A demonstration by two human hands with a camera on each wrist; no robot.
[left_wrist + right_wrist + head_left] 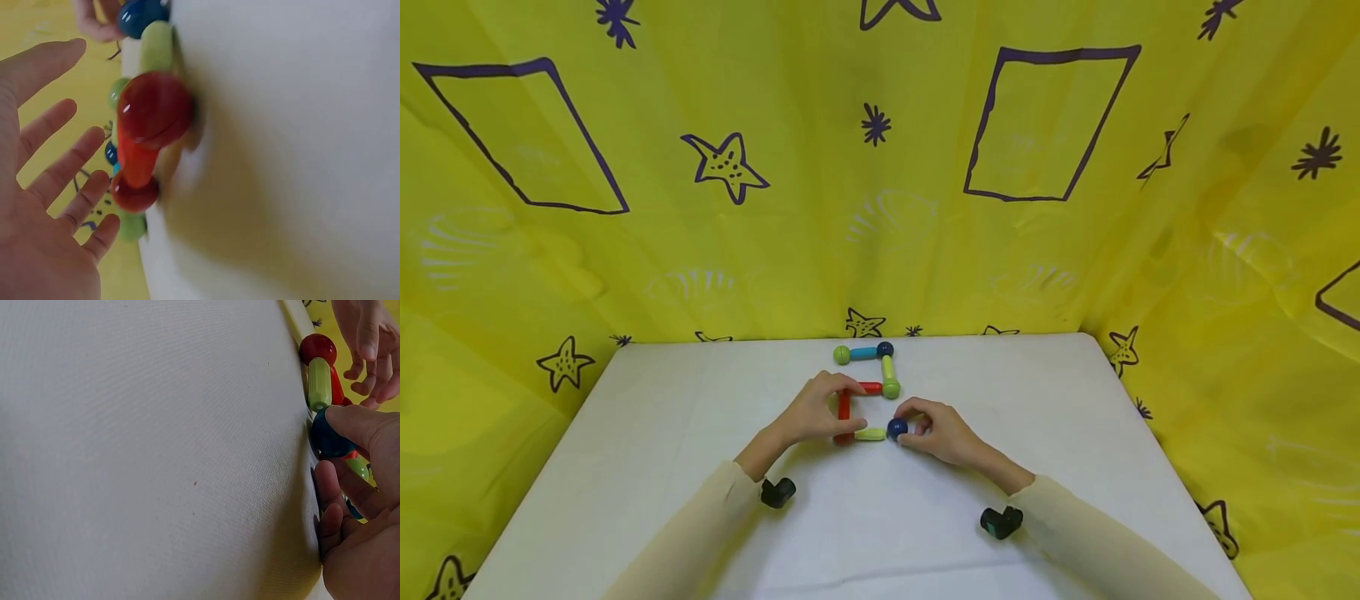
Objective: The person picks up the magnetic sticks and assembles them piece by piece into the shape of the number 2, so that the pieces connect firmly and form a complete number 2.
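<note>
My right hand [951,435] pinches a dark blue ball [897,428] between thumb and fingers, low over the white table. The ball sits at the end of a light green rod [319,384], very close to its tip. The rod's other end meets a red ball [156,109]. From there a red rod [137,164] leads to a second red ball [134,195]. My left hand [812,410] hovers beside these red pieces, fingers spread and holding nothing. In the head view it partly covers the red balls.
Beyond the hands the chain goes on: a red rod [871,387], a green ball [891,388], a light green rod [887,367], another dark blue ball [885,349], a blue rod [863,353] and a green ball [842,355]. Yellow patterned curtain [805,250] surrounds the white table [685,400].
</note>
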